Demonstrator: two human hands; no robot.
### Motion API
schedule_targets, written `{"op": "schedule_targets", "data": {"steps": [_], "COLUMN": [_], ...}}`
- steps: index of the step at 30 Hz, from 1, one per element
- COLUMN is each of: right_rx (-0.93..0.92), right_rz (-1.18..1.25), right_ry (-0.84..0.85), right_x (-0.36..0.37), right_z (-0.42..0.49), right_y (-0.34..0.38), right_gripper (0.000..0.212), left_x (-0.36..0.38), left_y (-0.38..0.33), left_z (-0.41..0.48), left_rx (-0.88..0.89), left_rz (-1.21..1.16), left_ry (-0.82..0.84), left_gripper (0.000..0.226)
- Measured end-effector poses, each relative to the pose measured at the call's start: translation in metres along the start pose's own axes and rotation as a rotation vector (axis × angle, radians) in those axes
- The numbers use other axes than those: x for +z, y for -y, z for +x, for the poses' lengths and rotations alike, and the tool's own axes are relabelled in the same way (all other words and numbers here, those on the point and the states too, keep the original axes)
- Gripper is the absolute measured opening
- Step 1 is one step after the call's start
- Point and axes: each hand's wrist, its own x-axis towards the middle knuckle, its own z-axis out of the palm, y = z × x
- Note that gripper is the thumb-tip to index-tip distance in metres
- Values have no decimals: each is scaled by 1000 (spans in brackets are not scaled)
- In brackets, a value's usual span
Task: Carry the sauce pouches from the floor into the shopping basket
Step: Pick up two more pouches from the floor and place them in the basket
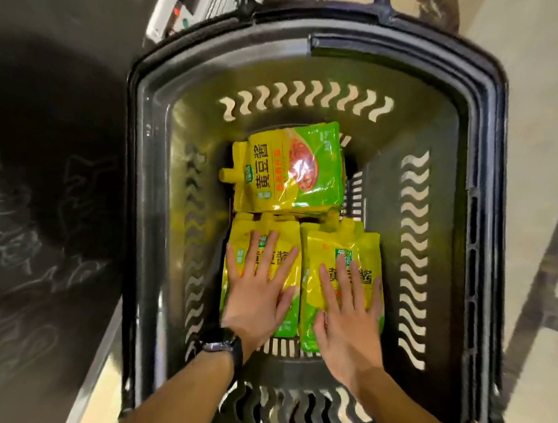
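On the far pouch [289, 170] in the shopping basket [382, 191], large dark characters read 黄豆酱, turned sideways; the near right pouch [359, 257] carries the same, partly hidden. Smaller print is unreadable.

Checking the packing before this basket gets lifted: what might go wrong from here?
1. The far pouch lies askew on its stack and may slide when the shopping basket moves.
2. Its spout points at the left wall and might snag.
3. The left hand presses flat on the left near pouch, the right hand on the right near pouch; pressure could strain seams.
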Motion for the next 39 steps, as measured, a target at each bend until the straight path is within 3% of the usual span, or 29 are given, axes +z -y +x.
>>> {"op": "schedule_targets", "data": {"steps": [9,13,16,19,26,31,39], "right_rx": [-57,-75,-26,9,-51,-164,-469], "right_rz": [-45,-17,-8,80,72,-4,-95], "right_ry": [-9,47,241,359,210,10,-237], "right_x": [25,9,-29,-88,-307,-475,-639], "right_z": [-17,-18,-11,-14,-68,-122,-190], "right_y": [-20,-20,-12,-1,44,86,157], "right_gripper": [75,72,74,77,85,79,64], "left_x": [38,22,-10,-69,-289,-453,-595], "left_y": [-21,-29,-31,-28,-14,-25,-36], "left_z": [-24,-28,-39,-66,-145,-221,-354], "left_rx": [9,-32,-46,-88,-192,-275,-504], "left_rz": [-39,-32,-35,-140,-87,-1,28], "left_ry": [-111,29,204,281,103,-125,-414], "left_gripper": [64,63,64,67,67,59,55]}}
